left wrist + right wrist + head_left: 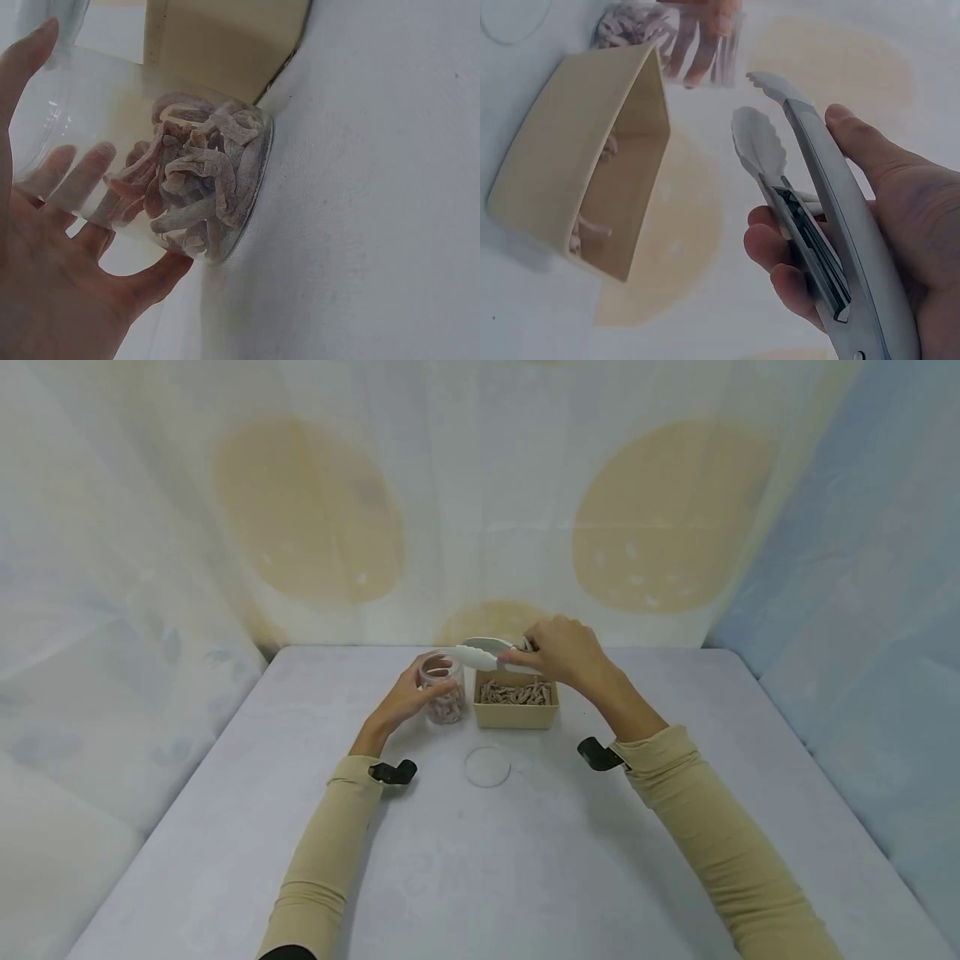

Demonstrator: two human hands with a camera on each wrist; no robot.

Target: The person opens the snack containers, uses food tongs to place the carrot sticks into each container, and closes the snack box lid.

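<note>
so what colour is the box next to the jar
Beige box, clearest in the head view.

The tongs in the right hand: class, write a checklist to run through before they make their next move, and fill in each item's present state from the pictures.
1. Right hand grips the tongs: ok.
2. Tong tips apart and holding nothing: ok, as the right wrist view shows.
3. Jar steadied by the left hand, upright on the table: ok.
4. Jar mouth open, its lid lying on the table nearer the person: ok.
5. Candy strips in the beige box: ok.
6. Room left in the jar above the strips already inside: ok.
</note>
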